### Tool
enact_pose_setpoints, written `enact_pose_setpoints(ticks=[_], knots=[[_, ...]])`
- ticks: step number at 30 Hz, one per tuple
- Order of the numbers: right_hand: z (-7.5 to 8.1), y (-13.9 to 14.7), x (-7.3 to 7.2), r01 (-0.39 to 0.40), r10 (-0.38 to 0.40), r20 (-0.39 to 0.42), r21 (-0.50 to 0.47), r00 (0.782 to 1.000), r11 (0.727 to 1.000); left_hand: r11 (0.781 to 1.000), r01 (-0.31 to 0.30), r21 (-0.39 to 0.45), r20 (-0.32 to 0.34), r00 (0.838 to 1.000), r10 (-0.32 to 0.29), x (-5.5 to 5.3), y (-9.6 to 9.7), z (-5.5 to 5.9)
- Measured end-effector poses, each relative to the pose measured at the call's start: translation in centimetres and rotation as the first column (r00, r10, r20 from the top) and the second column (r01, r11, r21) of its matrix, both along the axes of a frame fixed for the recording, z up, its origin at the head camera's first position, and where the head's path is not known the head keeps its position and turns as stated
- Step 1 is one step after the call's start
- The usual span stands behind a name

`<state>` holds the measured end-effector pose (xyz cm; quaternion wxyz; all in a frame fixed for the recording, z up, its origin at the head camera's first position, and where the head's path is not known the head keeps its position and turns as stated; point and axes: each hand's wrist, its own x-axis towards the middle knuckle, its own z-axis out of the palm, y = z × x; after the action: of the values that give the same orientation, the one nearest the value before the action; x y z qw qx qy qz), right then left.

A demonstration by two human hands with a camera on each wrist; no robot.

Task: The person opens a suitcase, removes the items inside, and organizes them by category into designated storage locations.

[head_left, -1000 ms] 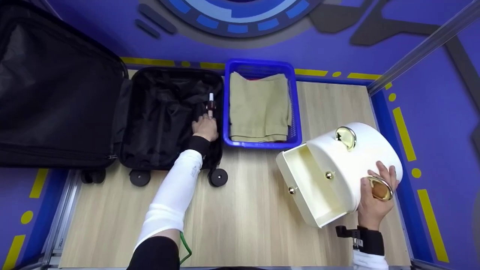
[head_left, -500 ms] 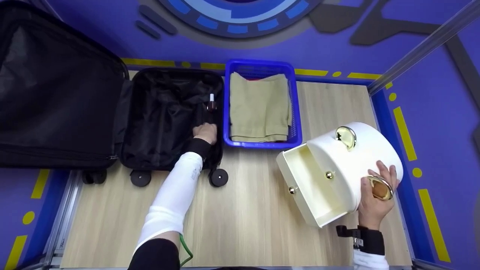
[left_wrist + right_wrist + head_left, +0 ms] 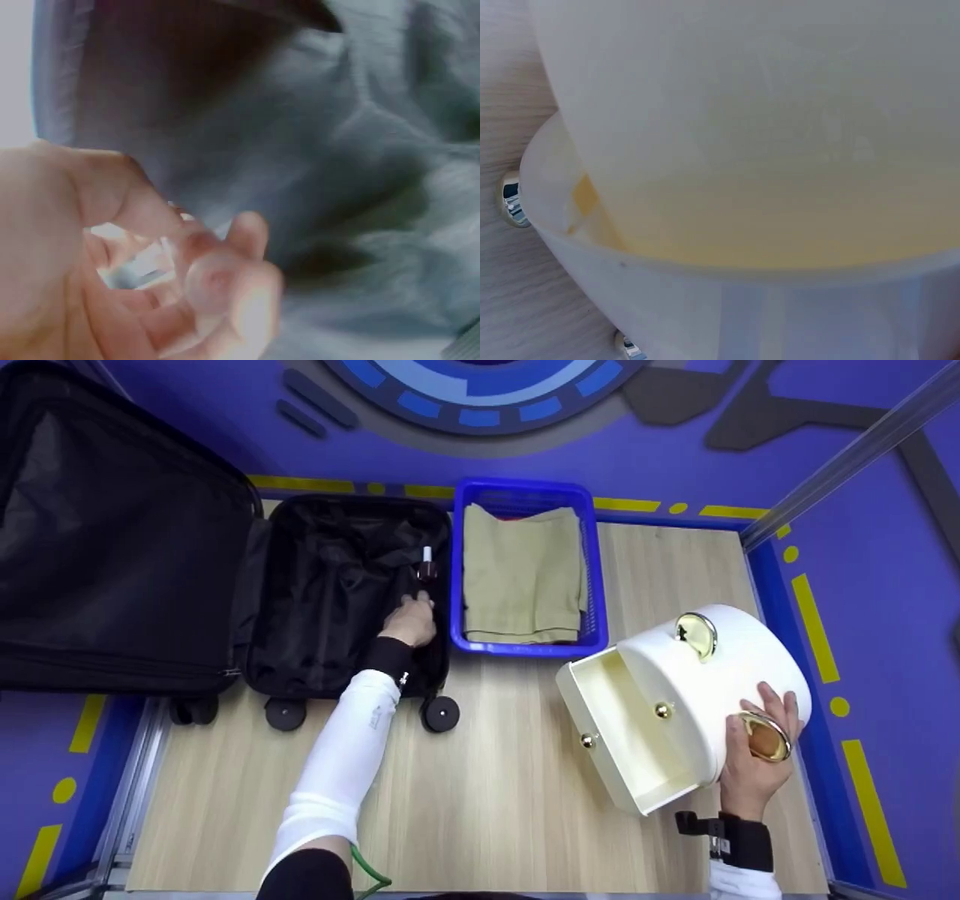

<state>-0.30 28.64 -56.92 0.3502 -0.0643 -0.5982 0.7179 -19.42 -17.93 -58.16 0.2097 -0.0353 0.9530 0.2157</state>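
Observation:
A small nail polish bottle (image 3: 427, 566) with a pale cap and dark body lies in the right part of the open black suitcase (image 3: 330, 585). My left hand (image 3: 411, 619) is just below it, fingertips pointing towards it. In the left wrist view the left-hand fingers (image 3: 217, 277) bend loosely towards the thumb, and no held thing is clearly seen. My right hand (image 3: 754, 757) rests with spread fingers on a white storage box (image 3: 705, 682), around one of its gold rings (image 3: 766, 737). The box's lower drawer (image 3: 634, 735) is pulled out, its visible inside bare.
Between suitcase and white box, a blue basket (image 3: 592, 622) holds folded beige cloth (image 3: 521, 574). The suitcase lid (image 3: 120, 547) leans open at the left, and its wheels (image 3: 440, 713) face the front. Blue walls (image 3: 675, 472) enclose the wooden table (image 3: 487, 810).
My left hand drew back from the nail polish bottle, fingers curled under, then moved forward again with its fingers stretched. The bottle hardly moved. My right hand stayed on the box.

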Motion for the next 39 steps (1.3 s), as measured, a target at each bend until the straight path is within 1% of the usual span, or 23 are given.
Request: enact_pose_setpoints(ticks=[2, 4, 5, 7, 9, 10, 12, 15, 17, 20, 22, 24, 26, 28, 30, 31, 33, 36, 39], knots=[[0.1, 0.1, 0.0, 0.005, -0.005, 0.002, 0.006, 1.0, 1.0, 0.998, -0.043, 0.039, -0.024, 0.999, 0.044, 0.2, -0.1, 0.9], [0.0, 0.1, -0.1, 0.011, -0.011, 0.0, 0.015, 1.0, 1.0, 0.996, -0.07, 0.052, -0.051, 0.996, 0.072, 0.6, -0.2, 1.8], [0.0, 0.1, -0.1, 0.011, -0.011, -0.003, 0.015, 1.0, 1.0, 0.996, -0.072, 0.051, -0.072, 0.995, 0.076, 0.7, -0.1, 2.4], [-0.1, 0.1, -0.1, 0.01, -0.01, -0.003, 0.004, 1.0, 1.0, 0.997, -0.058, 0.047, -0.129, 0.99, 0.064, 1.1, 0.1, 3.3], [-0.2, 0.1, -0.1, 0.009, -0.009, -0.004, -0.001, 1.0, 1.0, 0.998, -0.032, 0.055, -0.203, 0.978, 0.043, 1.6, 0.5, 4.3], [-0.2, 0.1, 0.0, 0.008, -0.008, -0.004, -0.005, 1.0, 1.0, 0.998, -0.014, 0.068, -0.244, 0.969, 0.03, 1.8, 0.8, 4.7], [-0.3, 0.2, 0.0, 0.005, -0.005, 0.0, -0.017, 1.0, 1.0, 0.995, 0.029, 0.1, -0.323, 0.946, 0.005, 2.3, 1.4, 5.4], [-0.3, 0.2, 0.0, 0.003, -0.003, -0.002, -0.025, 1.0, 1.0, 0.985, 0.106, 0.136, -0.427, 0.903, -0.038, 3.0, 2.5, 6.4], [-0.2, 0.0, 0.0, 0.005, -0.005, -0.004, -0.024, 1.0, 1.0, 0.976, 0.163, 0.144, -0.477, 0.876, -0.076, 3.4, 3.3, 6.9], [0.4, -0.4, 0.1, 0.011, -0.01, -0.019, 0.005, 1.0, 1.0, 0.955, 0.263, 0.134, -0.518, 0.841, -0.159, 4.0, 4.8, 7.4], [1.0, -0.8, 0.2, 0.013, -0.012, -0.034, 0.025, 0.999, 1.0, 0.934, 0.334, 0.126, -0.523, 0.823, -0.224, 4.4, 6.0, 7.6], [1.5, -1.3, 0.3, 0.017, -0.015, -0.042, 0.041, 0.999, 0.999, 0.906, 0.407, 0.117, -0.522, 0.801, -0.293, 4.8, 7.3, 7.7], [1.9, -1.6, 0.4, 0.016, -0.015, -0.041, 0.031, 0.999, 0.999, 0.87, 0.478, 0.121, -0.514, 0.78, -0.357, 5.1, 8.7, 7.7], [2.1, -1.9, 0.4, 0.017, -0.016, -0.051, 0.029, 0.999, 0.999, 0.83, 0.541, 0.139, -0.506, 0.759, -0.41, 5.6, 10.0, 7.7], [2.1, -1.9, 0.4, 0.016, -0.013, -0.069, 0.033, 0.998, 0.999, 0.791, 0.596, 0.138, -0.505, 0.729, -0.461, 6.0, 11.4, 7.7], [2.0, -1.9, 0.4, 0.012, -0.01, -0.075, 0.027, 0.997, 1.0, 0.772, 0.619, 0.147, -0.502, 0.719, -0.481, 6.2, 12.0, 7.7], [1.7, -1.7, 0.3, 0.006, -0.004, -0.092, 0.03, 0.996, 1.0, 0.739, 0.659, 0.138, -0.503, 0.689, -0.521, 6.7, 13.3, 7.8], [0.9, -1.1, 0.1, 0.004, -0.003, -0.077, 0.014, 0.997, 1.0, 0.697, 0.713, 0.08, -0.503, 0.632, -0.589, 7.4, 15.2, 7.8], [0.0, -0.4, 0.0, 0.006, -0.007, -0.046, -0.016, 0.999, 1.0, 0.658, 0.753, 0.018, -0.478, 0.584, -0.656, 8.3, 17.0, 7.7]])
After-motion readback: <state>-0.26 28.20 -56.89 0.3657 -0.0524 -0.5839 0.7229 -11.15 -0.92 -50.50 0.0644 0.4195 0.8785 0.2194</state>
